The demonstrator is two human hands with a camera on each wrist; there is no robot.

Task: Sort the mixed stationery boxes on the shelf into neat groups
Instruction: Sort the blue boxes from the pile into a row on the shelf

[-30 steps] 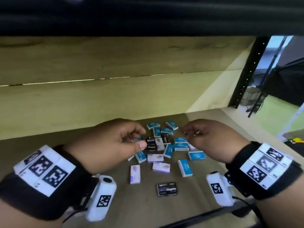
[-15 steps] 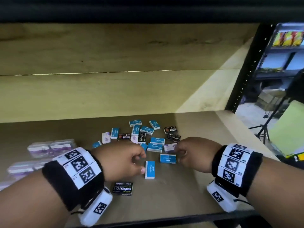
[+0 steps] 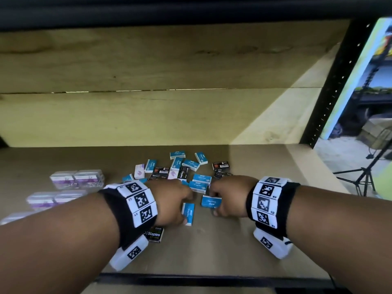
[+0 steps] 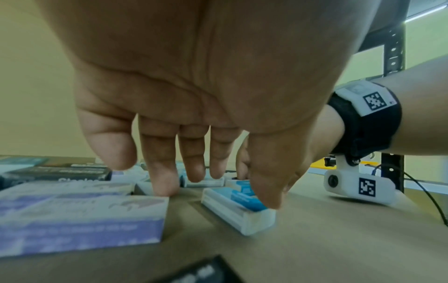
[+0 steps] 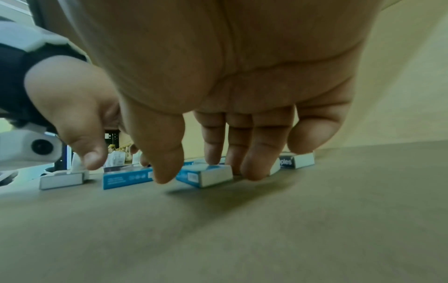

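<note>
Fingers pinch the blue box, plain only from the right wrist.

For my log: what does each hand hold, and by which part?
The right hand pinches a blue staples box by its long edges. The left hand touches a second blue box; grip unclear.

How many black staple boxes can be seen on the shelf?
5 black cardboard staple boxes: one alone in front, two in the middle, two farthest right. Others may be hidden.
</note>
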